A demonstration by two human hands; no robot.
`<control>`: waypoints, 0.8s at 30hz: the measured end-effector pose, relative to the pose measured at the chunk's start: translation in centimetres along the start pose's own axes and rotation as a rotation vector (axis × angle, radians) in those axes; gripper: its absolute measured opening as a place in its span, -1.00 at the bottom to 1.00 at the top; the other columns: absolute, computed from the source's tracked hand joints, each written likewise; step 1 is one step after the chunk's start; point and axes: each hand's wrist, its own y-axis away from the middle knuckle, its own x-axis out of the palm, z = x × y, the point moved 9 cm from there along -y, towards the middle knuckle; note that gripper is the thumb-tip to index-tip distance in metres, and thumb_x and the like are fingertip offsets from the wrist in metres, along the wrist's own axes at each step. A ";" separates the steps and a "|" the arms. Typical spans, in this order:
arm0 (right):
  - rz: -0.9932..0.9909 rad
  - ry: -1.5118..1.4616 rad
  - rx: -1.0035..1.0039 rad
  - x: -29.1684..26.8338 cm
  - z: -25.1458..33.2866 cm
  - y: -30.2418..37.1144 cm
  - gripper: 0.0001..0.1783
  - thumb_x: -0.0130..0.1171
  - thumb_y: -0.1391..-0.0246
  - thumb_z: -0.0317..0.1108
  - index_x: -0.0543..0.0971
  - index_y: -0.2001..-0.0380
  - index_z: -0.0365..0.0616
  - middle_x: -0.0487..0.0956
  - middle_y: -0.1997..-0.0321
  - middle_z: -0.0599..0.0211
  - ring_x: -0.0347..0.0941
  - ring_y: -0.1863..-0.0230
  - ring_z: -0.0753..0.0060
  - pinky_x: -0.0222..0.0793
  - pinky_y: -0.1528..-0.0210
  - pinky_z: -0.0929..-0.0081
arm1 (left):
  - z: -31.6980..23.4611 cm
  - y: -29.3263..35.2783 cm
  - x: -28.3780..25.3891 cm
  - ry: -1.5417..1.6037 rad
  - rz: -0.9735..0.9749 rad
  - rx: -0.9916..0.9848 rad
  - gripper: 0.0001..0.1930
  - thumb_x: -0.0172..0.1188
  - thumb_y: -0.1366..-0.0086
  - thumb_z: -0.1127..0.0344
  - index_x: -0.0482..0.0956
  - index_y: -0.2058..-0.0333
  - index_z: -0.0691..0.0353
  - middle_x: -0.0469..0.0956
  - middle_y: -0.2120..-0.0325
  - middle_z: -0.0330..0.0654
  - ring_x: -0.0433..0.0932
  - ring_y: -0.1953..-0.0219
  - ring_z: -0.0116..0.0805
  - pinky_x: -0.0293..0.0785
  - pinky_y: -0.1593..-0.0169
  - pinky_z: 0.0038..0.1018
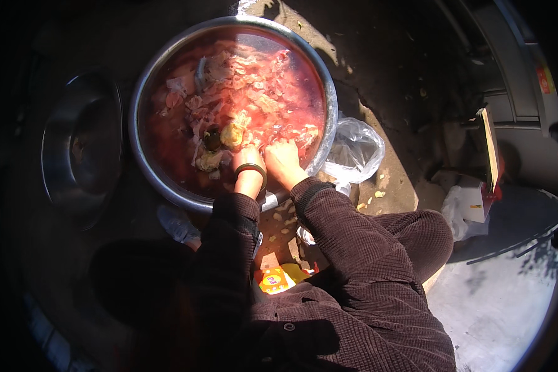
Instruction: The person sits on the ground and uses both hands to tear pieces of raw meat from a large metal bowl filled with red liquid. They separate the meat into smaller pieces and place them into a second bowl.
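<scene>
A large round metal basin (144, 152) holds reddish water and a heap of pale, pinkish raw meat pieces (254, 80). Over its near side, both hands reach in close together. My left hand (248, 159), with a dark bangle (252, 167) at the wrist, has its fingers closed at the edge of the heap; what they grip is hidden. Just beside it, my right hand (283, 160) is curled with the knuckles up, its fingertips out of sight in the meat and water. A yellowish lump (232, 135) and a dark rounded piece (212, 140) lie beyond my left hand.
An oval metal tub (56, 155) stands in shadow at the left. A clear plastic bag (356, 149) sits against the basin's right side. Pale scraps (285, 217) litter the ground before me, near a yellow-orange package (276, 279). A white box (474, 201) is at the right.
</scene>
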 end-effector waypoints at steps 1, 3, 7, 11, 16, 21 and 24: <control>0.038 0.036 -0.115 0.3 0.9 -0.3 -0.79 0.06 0.08 -0.32 0.66 0.59 -0.11 0.62 0.55 0.12 0.62 0.44 0.11 0.49 0.36 0.19 | 0.2 -0.5 0.5 0.019 0.043 -0.008 -0.79 0.22 -0.12 0.25 0.61 0.34 0.27 0.62 0.37 0.12 0.63 0.25 0.03 0.55 0.13 -0.20; 0.076 -0.046 0.207 0.2 -2.7 -0.9 -0.77 0.03 0.05 -0.31 0.67 0.57 -0.09 0.64 0.51 0.14 0.63 0.33 0.15 0.47 0.27 0.18 | 0.6 -0.9 1.0 0.007 0.019 -0.024 -0.77 0.21 -0.11 0.26 0.62 0.32 0.29 0.61 0.35 0.16 0.62 0.25 0.04 0.55 0.14 -0.19; 0.191 -0.369 0.255 0.7 -3.4 -1.5 -0.78 -0.01 0.10 -0.48 0.64 0.45 -0.19 0.63 0.39 -0.04 0.60 0.24 0.04 0.47 0.16 0.20 | 2.9 -2.6 1.8 0.288 0.100 -0.058 -0.69 0.23 -0.11 0.28 0.60 0.20 0.33 0.63 0.36 0.09 0.64 0.29 -0.09 0.53 0.22 -0.34; 0.227 -1.111 0.334 0.7 -4.5 -1.5 -0.57 -0.05 0.11 -0.60 0.58 0.11 -0.21 0.64 0.16 0.13 0.56 0.10 0.25 0.45 0.10 0.38 | 4.1 -1.7 3.0 1.151 0.436 -0.092 -0.77 0.15 -0.18 0.46 0.58 0.17 0.34 0.61 0.41 -0.25 0.57 0.41 -0.44 0.48 0.33 -0.54; 0.336 -1.291 0.244 0.1 -2.5 -1.1 -0.75 0.20 -0.11 -0.35 0.60 0.16 -0.24 0.63 0.31 0.30 0.52 0.26 0.52 0.44 0.23 0.56 | 2.1 -0.2 0.7 1.494 0.473 0.021 -0.76 0.12 -0.21 0.45 0.58 0.14 0.27 0.61 0.30 -0.26 0.56 0.32 -0.50 0.45 0.27 -0.55; 0.296 -1.270 0.316 0.0 -3.1 -0.7 -0.84 0.11 -0.10 -0.44 0.60 0.28 -0.25 0.63 0.45 0.29 0.52 0.47 0.57 0.43 0.37 0.52 | 3.3 0.6 -0.5 1.310 0.520 -0.110 -0.68 0.02 -0.28 0.41 0.49 -0.01 0.22 0.58 0.16 -0.29 0.53 0.20 -0.57 0.46 0.33 -0.56; 0.219 -1.156 0.354 0.4 -4.2 -0.6 -0.79 0.05 -0.04 -0.52 0.61 0.26 -0.22 0.63 0.40 0.20 0.57 0.40 0.37 0.44 0.28 0.42 | 2.2 0.9 -1.0 1.578 0.492 -0.053 -0.81 0.14 -0.25 0.39 0.57 0.19 0.33 0.62 0.30 -0.18 0.59 0.32 -0.45 0.47 0.33 -0.58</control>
